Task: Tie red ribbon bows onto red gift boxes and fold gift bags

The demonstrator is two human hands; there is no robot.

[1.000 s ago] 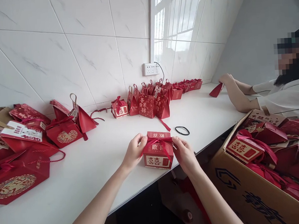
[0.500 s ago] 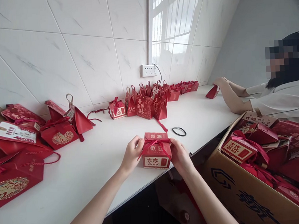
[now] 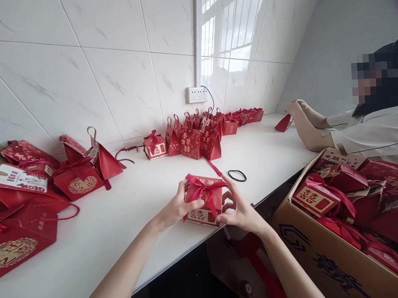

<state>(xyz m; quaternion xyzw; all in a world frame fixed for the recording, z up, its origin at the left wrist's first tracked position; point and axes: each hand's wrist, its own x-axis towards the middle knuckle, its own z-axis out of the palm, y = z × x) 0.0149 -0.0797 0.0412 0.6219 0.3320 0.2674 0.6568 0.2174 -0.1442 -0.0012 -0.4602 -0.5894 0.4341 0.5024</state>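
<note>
A small red gift box (image 3: 202, 214) with gold double-happiness print stands near the front edge of the white table, turned slightly. A red ribbon bow (image 3: 201, 187) lies across its top. My left hand (image 3: 179, 205) grips the box's left side, thumb over the top front. On the opposite side my right hand (image 3: 238, 209) holds it with curved fingers, the thumb at the front right corner and the index finger by the upper right edge. A loose red ribbon (image 3: 214, 166) lies on the table behind it, and a black hair tie (image 3: 237, 175) is to the right.
Several red gift boxes (image 3: 191, 142) line the tiled wall. More red boxes (image 3: 83, 181) crowd the left side. A cardboard box (image 3: 307, 245) full of gift boxes stands at the right. Beyond it, a person's hands (image 3: 296, 107) hold a red box (image 3: 283, 123).
The bow is now spread out over the box top, and the box has turned and tipped a little. My hands have moved from the ribbon ends to the box's sides.
</note>
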